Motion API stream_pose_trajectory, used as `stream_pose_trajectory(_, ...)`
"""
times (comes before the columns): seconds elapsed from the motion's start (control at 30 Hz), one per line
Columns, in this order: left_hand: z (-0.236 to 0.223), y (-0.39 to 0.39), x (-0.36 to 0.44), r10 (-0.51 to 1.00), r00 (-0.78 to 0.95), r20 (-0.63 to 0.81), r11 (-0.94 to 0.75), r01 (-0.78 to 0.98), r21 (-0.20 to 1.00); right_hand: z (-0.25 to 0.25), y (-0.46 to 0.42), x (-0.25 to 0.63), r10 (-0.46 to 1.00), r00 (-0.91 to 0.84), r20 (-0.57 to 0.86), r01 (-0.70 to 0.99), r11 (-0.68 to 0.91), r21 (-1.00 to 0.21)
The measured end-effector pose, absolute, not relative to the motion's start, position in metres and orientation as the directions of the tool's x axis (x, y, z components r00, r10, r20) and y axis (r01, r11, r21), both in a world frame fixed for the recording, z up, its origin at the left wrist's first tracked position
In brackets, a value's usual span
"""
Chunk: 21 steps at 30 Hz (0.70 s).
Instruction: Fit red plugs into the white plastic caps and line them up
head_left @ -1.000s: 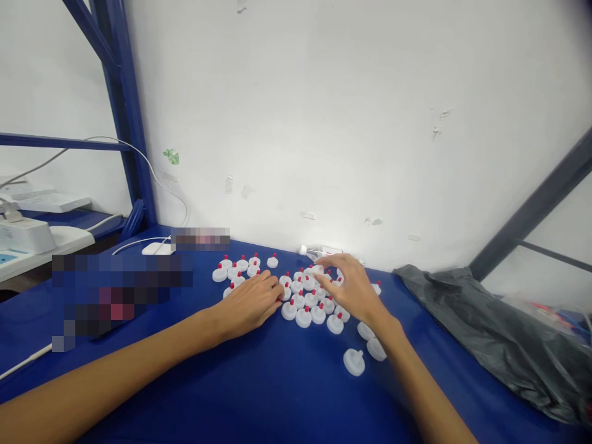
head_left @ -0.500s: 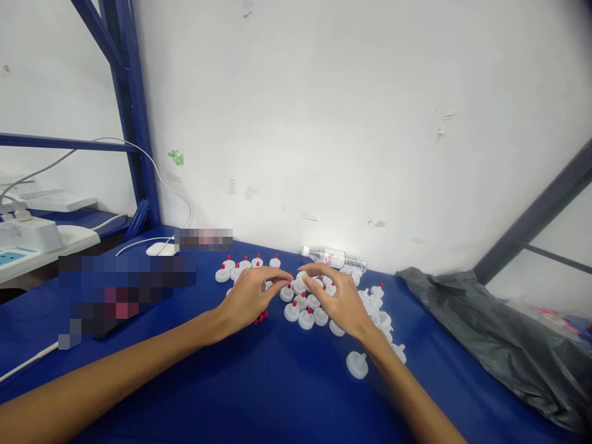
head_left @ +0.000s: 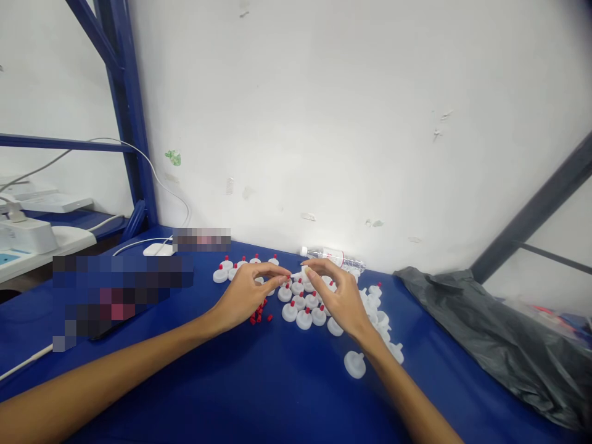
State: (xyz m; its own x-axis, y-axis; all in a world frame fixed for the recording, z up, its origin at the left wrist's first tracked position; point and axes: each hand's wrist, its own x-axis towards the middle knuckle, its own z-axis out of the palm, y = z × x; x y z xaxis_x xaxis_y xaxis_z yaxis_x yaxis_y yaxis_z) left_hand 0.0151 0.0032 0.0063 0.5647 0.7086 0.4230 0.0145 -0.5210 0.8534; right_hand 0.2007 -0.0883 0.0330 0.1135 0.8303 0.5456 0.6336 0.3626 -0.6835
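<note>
Between the thumb and fingertips of my left hand [head_left: 245, 290] is a small red cap [head_left: 288, 277]. My right hand [head_left: 342, 299] pinches a white nozzle lid [head_left: 304, 272], its spout pointing left at the red cap. The two meet or nearly meet; whether they touch I cannot tell. Below my left hand lies a pile of loose red caps [head_left: 259, 313]. Under and between the hands stand several white lids with red tips [head_left: 304, 319]. More white lids without red tips [head_left: 354, 364] lie around my right wrist, some of them behind it.
A clear plastic bottle [head_left: 333, 256] lies by the wall on the blue table [head_left: 222, 388]. Dark grey plastic sheeting [head_left: 490, 345] covers the right edge. At left are a white charger box [head_left: 158, 250] with cables and a blurred-out object [head_left: 123, 296].
The white lid between my hands has turned, so its spout now shows pointing left. My left hand has shifted slightly, and more of the red cap pile is visible.
</note>
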Motion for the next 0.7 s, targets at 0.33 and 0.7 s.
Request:
stream_pose_trajectory(0.33, 0.005, 0.005, 0.016, 0.705, 0.646, 0.292, -0.276, -0.129, 0.952, 0.031, -0.087, 0.205, 0.882, 0.046, 0.469, 0.531, 0.376, -0.759)
stream_pose_trajectory(0.7, 0.024, 0.001, 0.010, 0.493, 0.869, 0.036, 0.238, -0.175, 0.955, 0.022, -0.090, 0.185, 0.896, -0.076, 0.437, 0.625, 0.384, -0.680)
